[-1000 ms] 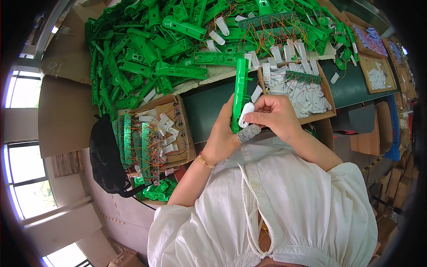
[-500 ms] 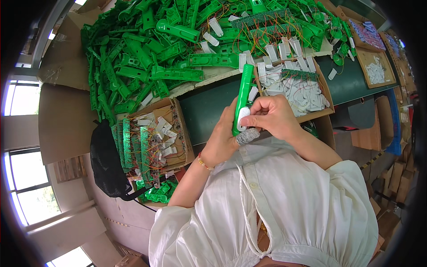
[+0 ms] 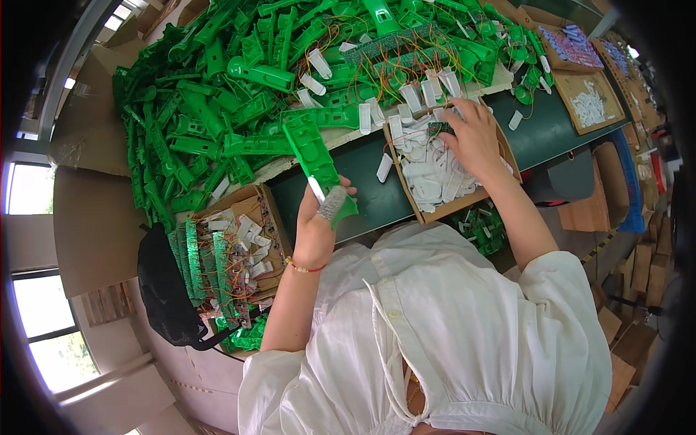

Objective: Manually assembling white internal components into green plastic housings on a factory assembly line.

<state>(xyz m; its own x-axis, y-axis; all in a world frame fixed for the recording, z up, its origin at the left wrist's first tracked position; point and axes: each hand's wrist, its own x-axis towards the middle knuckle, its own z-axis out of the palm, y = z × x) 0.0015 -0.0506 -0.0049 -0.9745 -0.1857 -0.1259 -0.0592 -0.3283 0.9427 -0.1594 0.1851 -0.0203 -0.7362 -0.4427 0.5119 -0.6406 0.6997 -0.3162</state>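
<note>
Holding a long green plastic shell (image 3: 307, 141) in the left hand (image 3: 316, 226), with the grey-wrapped thumb (image 3: 334, 203) clamped over its lower end, hollow ribbed side showing, and a smooth white plastic piece (image 3: 314, 188) at its edge. Best to cradle rather than squeeze, likely being thin-walled. Further out, reaching with the right hand (image 3: 476, 141) over a cardboard box (image 3: 464, 201) of flat, rounded white casings (image 3: 426, 181), beside a small green circuit board (image 3: 438, 128); impossible to tell whether gripping anything. Better to pinch by firm edges. Beyond, heaped with glossy, tangled green shells (image 3: 206, 105).
</note>
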